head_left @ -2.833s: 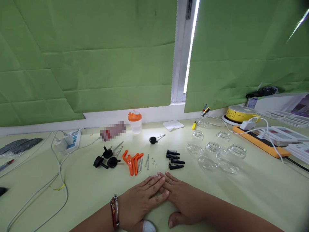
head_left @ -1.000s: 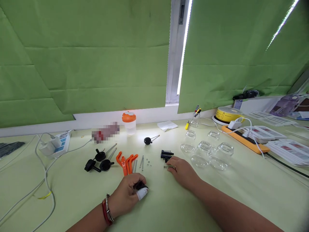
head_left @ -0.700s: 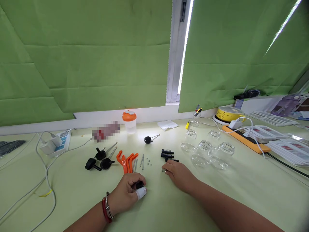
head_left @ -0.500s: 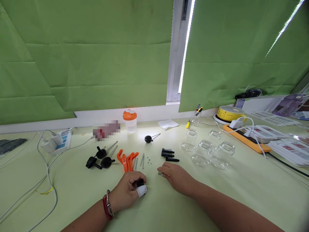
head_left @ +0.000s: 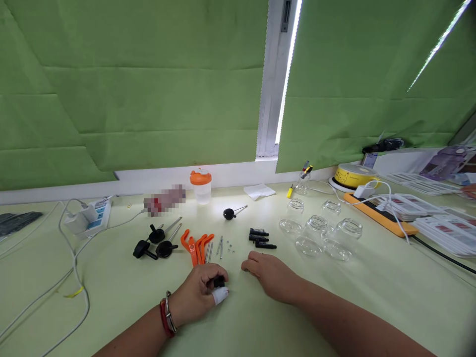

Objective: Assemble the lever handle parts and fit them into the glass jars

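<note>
My left hand (head_left: 203, 291), its thumb wrapped in white tape, is closed around a small black plastic part (head_left: 219, 281). My right hand (head_left: 273, 273) rests low on the table with its fingers drawn together over a small metal spring, which they almost wholly cover. Just beyond it lie several black rods with springs on them (head_left: 259, 238). Orange handles (head_left: 192, 248) stand past the left hand, beside thin metal screws (head_left: 219, 246) and several tiny nuts (head_left: 229, 246). Black round-headed pieces with metal stems (head_left: 165, 249) lie further left.
Several clear glass jars (head_left: 314, 235) stand to the right, before an orange power strip (head_left: 383, 213). An orange-lidded cup (head_left: 201, 187) and white paper (head_left: 259, 191) are at the back. White cables (head_left: 76, 267) run along the left. Another black stemmed piece (head_left: 229, 213) lies mid-table.
My right fingers have closed over the spring, which showed at their tips before. The left hand keeps its black part, shifted very slightly right.
</note>
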A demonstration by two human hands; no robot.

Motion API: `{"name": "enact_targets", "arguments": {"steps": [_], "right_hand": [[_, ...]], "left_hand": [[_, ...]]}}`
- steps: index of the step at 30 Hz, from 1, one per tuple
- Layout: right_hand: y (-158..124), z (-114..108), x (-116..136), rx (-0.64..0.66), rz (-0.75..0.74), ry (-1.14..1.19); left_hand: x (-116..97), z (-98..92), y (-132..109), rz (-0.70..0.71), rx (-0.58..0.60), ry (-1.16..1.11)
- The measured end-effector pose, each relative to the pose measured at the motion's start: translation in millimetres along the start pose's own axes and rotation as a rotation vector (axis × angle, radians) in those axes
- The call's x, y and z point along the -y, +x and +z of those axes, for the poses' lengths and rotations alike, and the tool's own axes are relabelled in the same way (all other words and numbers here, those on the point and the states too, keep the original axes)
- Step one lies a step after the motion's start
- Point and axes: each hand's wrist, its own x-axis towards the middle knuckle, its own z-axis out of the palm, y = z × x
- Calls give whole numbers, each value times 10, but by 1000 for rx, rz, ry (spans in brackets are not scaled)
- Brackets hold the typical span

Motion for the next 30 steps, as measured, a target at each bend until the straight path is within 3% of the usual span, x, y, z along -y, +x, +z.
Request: {"name": "enact_targets", "arguments": {"steps": [8,15,30], "right_hand": [[-20,-147,7,-55,81,311],[-73,-239,-149,-47,145,535],[-80,-262,-168,-48,130,529]], "left_hand": [[-11,-9,12,0,13,3],[2,-4,4,33,22,2],[32,2,37,146,99,63]]}}
